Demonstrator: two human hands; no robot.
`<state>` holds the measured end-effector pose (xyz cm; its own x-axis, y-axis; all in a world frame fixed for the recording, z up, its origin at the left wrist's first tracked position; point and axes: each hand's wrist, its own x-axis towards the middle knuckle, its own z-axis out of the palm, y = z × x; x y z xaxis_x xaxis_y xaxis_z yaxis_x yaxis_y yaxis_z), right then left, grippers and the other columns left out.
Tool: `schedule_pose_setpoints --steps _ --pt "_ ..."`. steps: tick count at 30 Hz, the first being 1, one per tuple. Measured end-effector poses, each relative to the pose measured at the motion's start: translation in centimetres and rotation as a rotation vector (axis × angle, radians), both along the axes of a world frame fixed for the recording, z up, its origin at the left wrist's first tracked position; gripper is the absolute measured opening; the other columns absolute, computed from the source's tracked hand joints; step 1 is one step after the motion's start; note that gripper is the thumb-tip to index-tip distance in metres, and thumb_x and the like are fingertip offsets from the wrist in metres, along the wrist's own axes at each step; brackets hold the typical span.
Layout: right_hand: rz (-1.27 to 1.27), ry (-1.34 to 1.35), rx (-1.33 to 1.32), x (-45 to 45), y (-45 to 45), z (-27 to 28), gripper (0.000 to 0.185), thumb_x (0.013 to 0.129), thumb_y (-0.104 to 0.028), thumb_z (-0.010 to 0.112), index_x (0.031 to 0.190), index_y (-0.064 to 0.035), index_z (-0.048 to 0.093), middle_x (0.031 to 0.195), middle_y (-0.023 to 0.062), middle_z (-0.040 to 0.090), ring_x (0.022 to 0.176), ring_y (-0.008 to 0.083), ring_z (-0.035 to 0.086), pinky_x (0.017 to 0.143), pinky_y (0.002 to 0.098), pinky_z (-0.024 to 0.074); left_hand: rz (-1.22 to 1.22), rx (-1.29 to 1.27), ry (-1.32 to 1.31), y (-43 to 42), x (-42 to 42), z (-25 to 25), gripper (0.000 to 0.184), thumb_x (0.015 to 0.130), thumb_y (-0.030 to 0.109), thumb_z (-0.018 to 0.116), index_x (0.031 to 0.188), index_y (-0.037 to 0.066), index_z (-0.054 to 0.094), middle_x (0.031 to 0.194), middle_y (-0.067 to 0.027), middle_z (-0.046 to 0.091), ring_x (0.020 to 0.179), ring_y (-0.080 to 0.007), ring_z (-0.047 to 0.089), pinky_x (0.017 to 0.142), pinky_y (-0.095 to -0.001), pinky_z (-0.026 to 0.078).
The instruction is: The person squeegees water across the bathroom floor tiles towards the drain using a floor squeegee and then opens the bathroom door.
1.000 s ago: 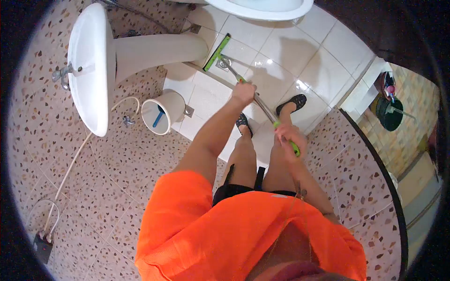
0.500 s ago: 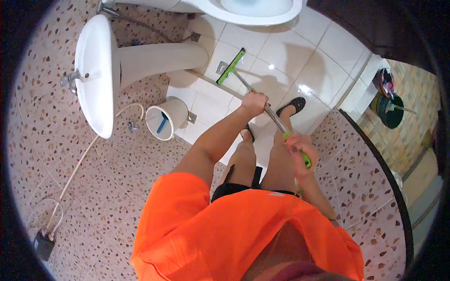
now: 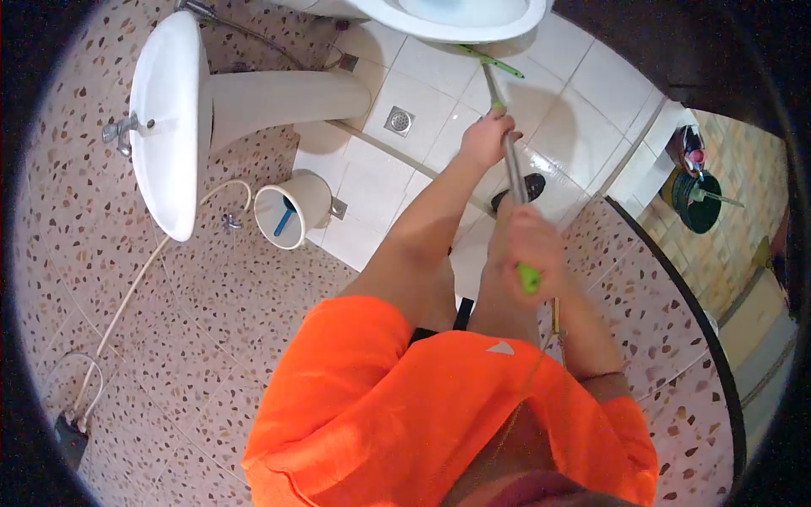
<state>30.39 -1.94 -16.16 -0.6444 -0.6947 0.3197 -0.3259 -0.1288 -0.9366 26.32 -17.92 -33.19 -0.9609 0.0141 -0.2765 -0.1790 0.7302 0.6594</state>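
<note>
A floor squeegee (image 3: 516, 173) with a metal pole and a green blade runs slantwise over the white tiles. My left hand (image 3: 487, 139) is wrapped round its pole partway down, just above the green joint. Farther back my right hand (image 3: 535, 248) closes round the top of the pole, and the green grip end sticks out below that fist. The blade lies on the floor at the front of the toilet bowl (image 3: 460, 34), whose rim hides part of it.
A floor drain (image 3: 400, 121) lies in the tiles beside the white pedestal sink (image 3: 160, 144). Left of my legs stands a white bucket (image 3: 317, 207) with a blue item inside. Past the doorway are a dark green bucket (image 3: 698, 211) and a step edge (image 3: 629, 169).
The squeegee blade has moved from beside the drain, away and to the right, to the toilet's base. Both hands moved with the pole, which is now steeper.
</note>
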Motion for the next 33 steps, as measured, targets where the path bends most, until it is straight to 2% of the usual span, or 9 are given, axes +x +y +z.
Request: schedule_pose_setpoints --steps 2,5,11,25,27,29,30,31,33 --pt "0.018 0.068 0.024 3.6 -1.1 -0.5 0.013 0.053 -0.007 0.056 0.056 -0.0099 0.044 0.057 0.0034 0.044 0.053 0.0245 0.045 0.064 0.0375 0.0405 0.014 -0.013 -0.014 -1.2 3.7 -1.0 0.027 0.08 0.036 0.059 0.081 0.009 0.056 0.113 -0.0141 0.055 0.089 -0.0374 0.058 0.072 -0.0454 0.047" --pt "0.095 -0.029 -0.007 7.7 -2.6 -0.3 0.02 0.05 -0.01 0.062 0.058 -0.0132 0.044 0.057 0.0033 0.04 0.055 0.0236 0.043 0.064 0.0401 0.0354 0.031 -0.044 -0.047 -3.5 9.2 -0.7 0.025 0.081 0.036 0.058 0.085 0.011 0.056 0.117 -0.0142 0.052 0.091 -0.0379 0.057 0.074 -0.0455 0.047" --pt "0.15 0.007 -0.094 13.8 -6.0 -1.5 0.023 0.051 -0.015 0.065 0.059 -0.0129 0.043 0.058 0.0024 0.039 0.057 0.0223 0.043 0.068 0.0389 0.0354 0.04 -0.075 -0.105 -7.0 15.5 0.5 0.021 0.081 0.032 0.057 0.086 0.012 0.055 0.122 -0.0146 0.05 0.091 -0.0351 0.059 0.074 -0.0446 0.049" --pt "0.173 0.016 -0.074 17.6 -7.8 0.0 0.019 0.051 -0.021 0.058 0.06 -0.0105 0.044 0.062 0.0048 0.045 0.063 0.0238 0.049 0.072 0.0382 0.0412 0.077 -0.077 -0.203 -9.1 21.4 0.8 0.027 0.08 0.037 0.059 0.089 0.011 0.056 0.122 -0.0143 0.049 0.088 -0.0352 0.06 0.075 -0.0441 0.048" --pt "0.153 0.014 -0.097 16.2 -7.1 0.4 0.019 0.051 -0.018 0.06 0.06 -0.0108 0.044 0.061 0.0044 0.045 0.062 0.0236 0.049 0.071 0.0383 0.0418 0.086 -0.101 -0.093 -8.8 21.1 0.3 0.028 0.08 0.036 0.059 0.09 0.011 0.056 0.114 -0.0151 0.054 0.087 -0.0357 0.06 0.073 -0.0438 0.048" --pt "0.318 0.018 -0.058 12.4 -5.7 1.3 0.02 0.051 -0.01 0.061 0.059 -0.0114 0.044 0.06 0.0047 0.044 0.06 0.0242 0.048 0.069 0.0374 0.0408 0.062 -0.098 -0.146 -7.6 18.2 3.6 0.026 0.08 0.035 0.06 0.089 0.01 0.056 0.107 -0.0157 0.056 0.087 -0.0359 0.059 0.073 -0.0436 0.048" --pt "0.301 0.051 -0.063 10.4 -4.9 2.6 0.02 0.051 -0.01 0.061 0.059 -0.0114 0.044 0.06 0.0047 0.044 0.06 0.0242 0.048 0.069 0.0374 0.0408 0.044 -0.098 -0.199 -6.9 16.1 5.3 0.025 0.08 0.033 0.061 0.087 0.009 0.057 0.1 -0.0162 0.058 0.087 -0.0362 0.059 0.072 -0.0434 0.048" --pt "0.204 0.038 -0.054 8.4 -3.9 4.4 0.019 0.052 -0.008 0.061 0.058 -0.0117 0.043 0.059 0.0049 0.044 0.059 0.0249 0.047 0.065 0.0375 0.0393 0.107 -0.047 -0.086 -5.4 14.5 6.2 0.023 0.078 0.028 0.064 0.085 0.006 0.057 0.091 -0.0179 0.058 0.087 -0.0368 0.058 0.07 -0.0435 0.047" --pt "0.091 0.019 -0.051 5.3 -2.4 7.0 0.02 0.052 -0.005 0.061 0.057 -0.012 0.043 0.058 0.0051 0.044 0.058 0.0257 0.047 0.061 0.0376 0.0377 0.127 0.028 0.002 -3.0 11.1 7.6 0.023 0.077 0.025 0.065 0.083 0.005 0.057 0.091 -0.0184 0.058 0.088 -0.0368 0.057 0.071 -0.0428 0.047"
